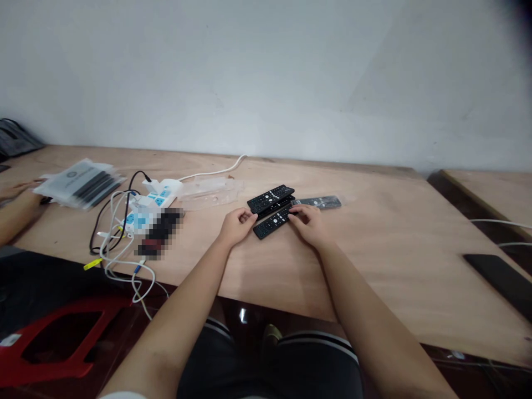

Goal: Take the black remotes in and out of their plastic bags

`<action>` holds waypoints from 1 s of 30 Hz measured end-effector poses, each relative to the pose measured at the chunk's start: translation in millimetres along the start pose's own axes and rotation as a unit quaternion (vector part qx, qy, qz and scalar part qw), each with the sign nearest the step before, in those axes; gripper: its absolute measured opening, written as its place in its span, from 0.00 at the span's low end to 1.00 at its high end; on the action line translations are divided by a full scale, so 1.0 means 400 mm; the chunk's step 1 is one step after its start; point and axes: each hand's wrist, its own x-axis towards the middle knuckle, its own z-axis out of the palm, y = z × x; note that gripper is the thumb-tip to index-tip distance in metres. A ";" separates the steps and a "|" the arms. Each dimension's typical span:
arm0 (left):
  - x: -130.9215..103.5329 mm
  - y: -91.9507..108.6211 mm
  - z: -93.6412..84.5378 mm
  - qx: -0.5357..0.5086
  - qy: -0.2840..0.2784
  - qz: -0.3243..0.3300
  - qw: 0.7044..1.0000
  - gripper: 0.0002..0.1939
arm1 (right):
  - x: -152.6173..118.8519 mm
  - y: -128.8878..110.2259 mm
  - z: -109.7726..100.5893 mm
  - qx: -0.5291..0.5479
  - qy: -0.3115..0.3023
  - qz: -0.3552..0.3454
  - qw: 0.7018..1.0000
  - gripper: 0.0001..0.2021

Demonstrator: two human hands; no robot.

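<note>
Several black remote controls lie together on the wooden table in front of me. One remote control point(271, 198) rests on top of others in a loose, slanted stack. In front of the stack lies another remote control point(270, 225), face up and angled. My left hand point(238, 226) is closed, its fingertips pinching at the left end of the stacked remotes. With thumb and index finger, my right hand point(311, 224) grips the right end of the front remote. Behind my right hand, a remote control in clear plastic wrap point(326, 202) points to the right.
To the left are a white power strip point(164, 194) with tangled cables, a clear plastic bag point(211, 191) and a pixelated dark object point(160, 233). Another person's arm point(20, 210) reaches toward packaged flat items point(83, 183). A dark flat object point(501, 280) lies right.
</note>
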 end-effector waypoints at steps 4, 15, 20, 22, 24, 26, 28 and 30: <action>0.000 0.001 0.001 0.001 0.002 0.002 1.000 0.14 | 0.000 0.000 0.000 0.003 0.000 -0.001 1.000 0.10; -0.004 0.010 -0.002 0.020 -0.002 0.003 1.000 0.14 | 0.006 0.012 0.005 0.009 0.015 0.003 1.000 0.11; -0.005 0.013 -0.001 0.023 -0.003 0.003 1.000 0.14 | 0.006 0.021 0.014 0.028 0.027 0.015 0.999 0.14; -0.004 0.012 -0.001 0.019 -0.006 0.002 1.000 0.14 | 0.006 0.022 0.015 0.024 0.018 0.009 1.000 0.14; -0.003 0.010 0.000 0.015 -0.005 0.002 1.000 0.14 | 0.006 0.020 0.014 0.017 0.014 0.006 1.000 0.14; -0.002 0.010 0.000 0.011 -0.002 0.002 1.000 0.15 | 0.005 0.014 0.011 0.013 0.016 0.005 1.000 0.14; -0.002 0.011 0.000 0.010 0.002 0.002 1.000 0.14 | 0.003 0.005 0.007 0.009 0.013 0.000 1.000 0.12; -0.003 0.013 0.000 0.014 0.003 0.002 1.000 0.14 | 0.000 -0.007 0.002 0.004 0.004 -0.011 1.000 0.11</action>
